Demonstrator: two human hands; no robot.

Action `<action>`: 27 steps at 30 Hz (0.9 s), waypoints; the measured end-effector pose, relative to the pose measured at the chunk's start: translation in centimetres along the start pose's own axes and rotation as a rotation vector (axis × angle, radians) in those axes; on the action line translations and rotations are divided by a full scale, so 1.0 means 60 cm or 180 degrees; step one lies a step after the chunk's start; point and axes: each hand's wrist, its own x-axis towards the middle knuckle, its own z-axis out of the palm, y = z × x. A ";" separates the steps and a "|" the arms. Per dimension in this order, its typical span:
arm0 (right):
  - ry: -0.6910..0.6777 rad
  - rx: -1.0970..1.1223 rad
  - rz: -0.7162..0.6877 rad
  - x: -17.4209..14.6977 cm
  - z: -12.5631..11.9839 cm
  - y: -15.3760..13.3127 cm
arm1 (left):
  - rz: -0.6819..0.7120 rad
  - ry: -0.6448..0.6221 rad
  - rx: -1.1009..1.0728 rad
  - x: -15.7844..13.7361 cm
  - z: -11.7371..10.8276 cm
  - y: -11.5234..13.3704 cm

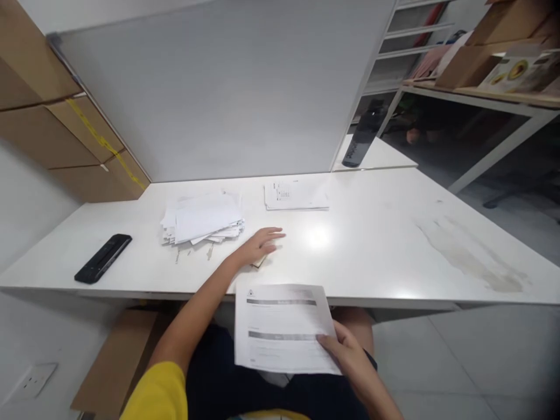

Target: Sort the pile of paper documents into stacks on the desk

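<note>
My right hand (345, 349) grips a printed sheet of paper (284, 321) by its right side, thumb on top. The page has grey header bars and hangs over my lap at the desk's front edge. My left hand (259, 246) is over the desk with fingers stretched out and apart. Under its palm a small pale object with a dark edge (259, 262) shows in part; its kind is hidden. Left of that hand lies an untidy stack of papers (203, 216). Beyond it rests a neater pile of printed sheets (297, 195).
The white desk (371, 233) bears a black phone-like device (102, 258) at the left and a stain at the right. A whiteboard panel (219, 87) stands behind. Cardboard boxes (87, 140) rise at left; a dark bottle (363, 137) stands at the back right.
</note>
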 end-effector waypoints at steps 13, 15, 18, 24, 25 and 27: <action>0.0301 -0.0309 -0.0413 0.037 -0.017 -0.018 | -0.0638 -0.0105 0.0682 -0.030 0.022 0.029; 0.0288 -0.0305 -0.0385 0.043 -0.033 -0.031 | -0.0479 -0.0113 0.0696 -0.054 0.019 0.041; 0.0230 -0.0240 -0.0237 0.042 -0.050 -0.054 | -0.0347 -0.0275 0.1053 -0.087 0.024 0.053; 0.0378 -0.0365 -0.0358 0.043 -0.062 -0.078 | -0.0393 -0.0238 0.1725 -0.097 0.044 0.056; 0.0384 -0.0395 -0.0381 0.045 -0.063 -0.080 | -0.0393 -0.0238 0.1763 -0.096 0.045 0.056; 0.0360 -0.0507 -0.0421 0.049 -0.065 -0.084 | -0.0380 -0.0278 0.1749 -0.096 0.044 0.060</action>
